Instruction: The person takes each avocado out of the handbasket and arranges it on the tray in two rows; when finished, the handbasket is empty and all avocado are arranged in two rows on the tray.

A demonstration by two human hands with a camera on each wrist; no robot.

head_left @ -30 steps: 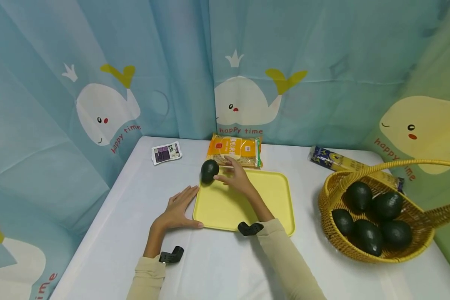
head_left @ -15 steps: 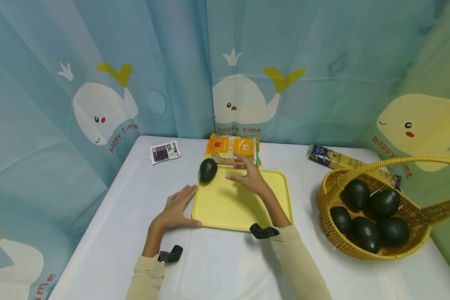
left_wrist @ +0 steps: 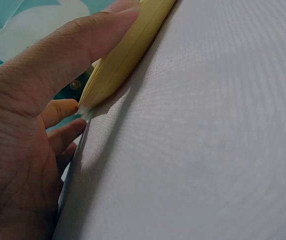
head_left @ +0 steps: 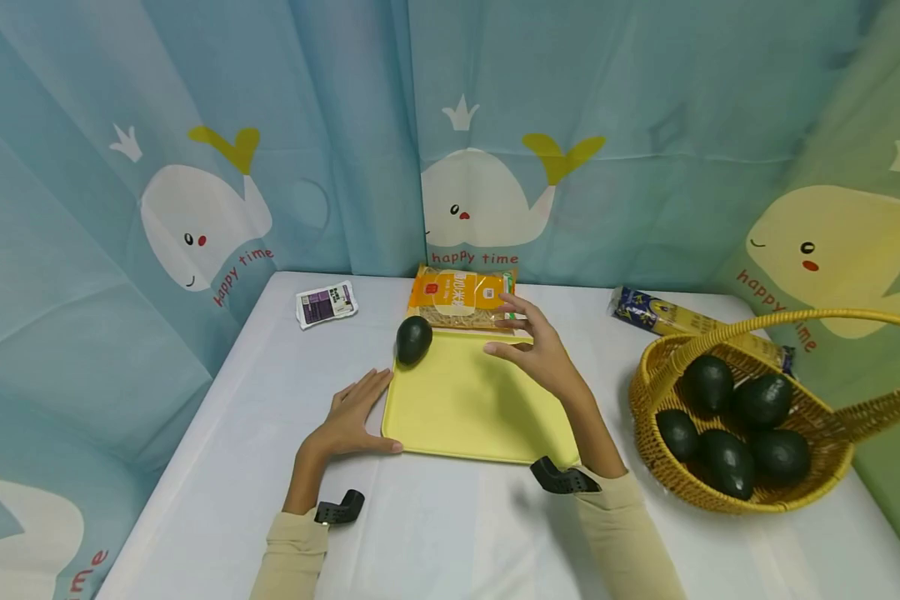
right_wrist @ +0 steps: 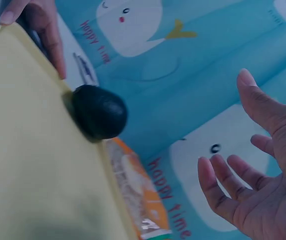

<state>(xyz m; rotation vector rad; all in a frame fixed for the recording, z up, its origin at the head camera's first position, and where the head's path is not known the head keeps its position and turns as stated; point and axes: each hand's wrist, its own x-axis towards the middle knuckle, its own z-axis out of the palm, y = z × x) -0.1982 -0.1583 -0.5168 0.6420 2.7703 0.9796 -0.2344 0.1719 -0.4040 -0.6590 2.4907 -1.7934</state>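
A dark green avocado (head_left: 414,340) lies in the far left corner of the yellow tray (head_left: 472,408). My left hand (head_left: 352,417) rests at the tray's near left corner, thumb on the front edge and fingertips along the left side; in the left wrist view the thumb (left_wrist: 83,42) touches the tray's rim. Above the tray's right part hovers my right hand (head_left: 536,346), its fingers loosely bent and apart with nothing between them. The right wrist view also shows that hand (right_wrist: 262,175) holding nothing, away from the avocado (right_wrist: 100,112).
To the right stands a wicker basket (head_left: 648,442) with a tall handle, holding several avocados (head_left: 727,462). An orange grain bag (head_left: 461,298) lies behind the tray. A small purple-and-white packet (head_left: 326,305) is at the back left, and a long blue-yellow packet (head_left: 667,317) lies behind the basket.
My right hand has moved right, away from the avocado, which stays in the tray's corner. My left hand keeps its place at the tray. The head view has shifted slightly.
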